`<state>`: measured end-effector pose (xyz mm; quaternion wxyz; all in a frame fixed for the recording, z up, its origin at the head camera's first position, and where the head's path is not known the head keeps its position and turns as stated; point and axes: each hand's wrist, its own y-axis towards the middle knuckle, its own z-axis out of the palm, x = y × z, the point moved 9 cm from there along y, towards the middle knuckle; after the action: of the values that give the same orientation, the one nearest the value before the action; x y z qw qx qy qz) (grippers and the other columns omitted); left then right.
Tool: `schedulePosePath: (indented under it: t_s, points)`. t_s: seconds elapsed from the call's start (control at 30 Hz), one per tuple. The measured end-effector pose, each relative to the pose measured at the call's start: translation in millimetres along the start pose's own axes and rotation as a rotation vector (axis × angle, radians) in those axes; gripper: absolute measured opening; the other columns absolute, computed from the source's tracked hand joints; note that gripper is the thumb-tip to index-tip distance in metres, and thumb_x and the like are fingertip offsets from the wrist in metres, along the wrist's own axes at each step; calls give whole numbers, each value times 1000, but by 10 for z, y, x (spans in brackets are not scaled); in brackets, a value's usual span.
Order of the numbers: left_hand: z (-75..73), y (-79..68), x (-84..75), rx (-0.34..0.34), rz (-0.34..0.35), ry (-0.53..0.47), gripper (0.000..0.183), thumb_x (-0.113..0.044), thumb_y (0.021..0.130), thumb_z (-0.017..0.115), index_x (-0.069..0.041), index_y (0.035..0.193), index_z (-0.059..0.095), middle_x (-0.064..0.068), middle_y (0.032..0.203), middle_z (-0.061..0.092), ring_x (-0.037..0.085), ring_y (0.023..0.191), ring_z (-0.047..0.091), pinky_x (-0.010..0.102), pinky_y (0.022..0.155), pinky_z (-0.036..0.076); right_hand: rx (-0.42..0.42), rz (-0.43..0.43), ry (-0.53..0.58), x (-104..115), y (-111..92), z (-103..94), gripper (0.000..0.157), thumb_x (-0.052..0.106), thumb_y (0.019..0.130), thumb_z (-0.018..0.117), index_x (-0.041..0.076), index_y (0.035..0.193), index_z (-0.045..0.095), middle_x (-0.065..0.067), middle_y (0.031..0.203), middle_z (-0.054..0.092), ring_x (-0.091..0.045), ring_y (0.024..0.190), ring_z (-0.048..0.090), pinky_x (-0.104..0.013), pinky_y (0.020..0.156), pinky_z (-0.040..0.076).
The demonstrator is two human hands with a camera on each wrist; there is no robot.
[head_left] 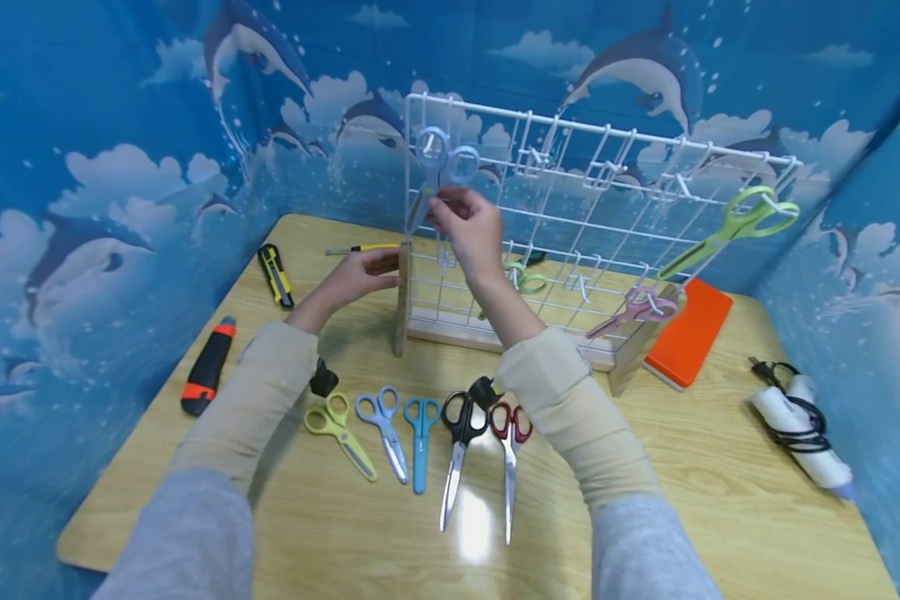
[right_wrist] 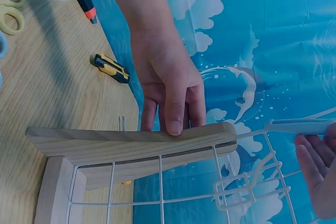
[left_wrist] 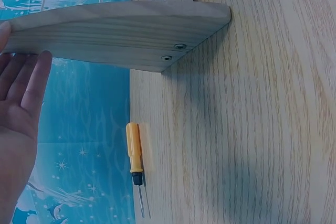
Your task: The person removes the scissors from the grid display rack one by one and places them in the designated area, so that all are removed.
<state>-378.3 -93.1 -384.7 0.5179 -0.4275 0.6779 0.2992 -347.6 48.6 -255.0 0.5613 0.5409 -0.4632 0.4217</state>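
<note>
Light blue scissors (head_left: pixel 433 158) stand handles-up against the upper left of a white wire rack (head_left: pixel 540 218); my right hand (head_left: pixel 471 233) pinches them low, near the blades. My left hand (head_left: pixel 366 273) grips the rack's wooden side board (left_wrist: pixel 105 30), with the thumb on its near edge and the fingers behind. Green scissors (head_left: pixel 742 223) and pink scissors (head_left: pixel 637 308) hang at the rack's right side. Another green pair (head_left: pixel 527 279) is partly hidden behind my right wrist. Several white hooks (head_left: pixel 603 171) sit on the wires.
In front lie yellow scissors (head_left: pixel 341 433), lavender scissors (head_left: pixel 384 429), blue scissors (head_left: pixel 420 442), black scissors (head_left: pixel 459 450) and red-handled scissors (head_left: pixel 510 458). Left are a yellow-black cutter (head_left: pixel 276 275) and a black-orange cutter (head_left: pixel 208 367); a screwdriver (left_wrist: pixel 134 148) lies behind. Right are an orange box (head_left: pixel 690 333) and a glue gun (head_left: pixel 802 433).
</note>
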Motion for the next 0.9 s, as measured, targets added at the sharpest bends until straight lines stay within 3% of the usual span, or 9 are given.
schedulePosePath:
  t_s: [0.3, 0.57, 0.73, 0.9]
  points:
    - [42, -99, -163, -8, -17, 3, 53, -14, 80, 60, -7, 128, 38, 12, 129, 39, 21, 118, 37, 31, 93, 39, 48, -58, -8, 228, -159, 0, 20, 1, 80, 57, -10, 96, 56, -20, 89, 60, -27, 78, 60, -27, 71, 51]
    - [-27, 22, 25, -18, 3, 35, 61, -28, 74, 64, -11, 127, 40, 9, 128, 41, 19, 116, 39, 31, 93, 38, 126, -155, -57, 291, -274, -14, 20, 8, 78, 61, -7, 91, 59, -14, 81, 63, -19, 69, 59, -28, 67, 52]
    - [-22, 30, 39, -20, 8, 19, 60, -26, 74, 65, -10, 127, 40, 9, 128, 42, 19, 116, 40, 30, 92, 39, 205, -208, -58, 367, -544, -119, 18, 5, 78, 60, -8, 90, 58, -12, 81, 63, -17, 70, 59, -28, 68, 52]
    - [-27, 33, 54, -28, -4, 36, 63, -28, 73, 66, -11, 127, 39, 8, 128, 42, 18, 116, 40, 29, 92, 39, 227, -115, -112, 201, -835, -407, 19, 7, 77, 61, -7, 88, 58, -10, 80, 63, -14, 70, 60, -30, 69, 52]
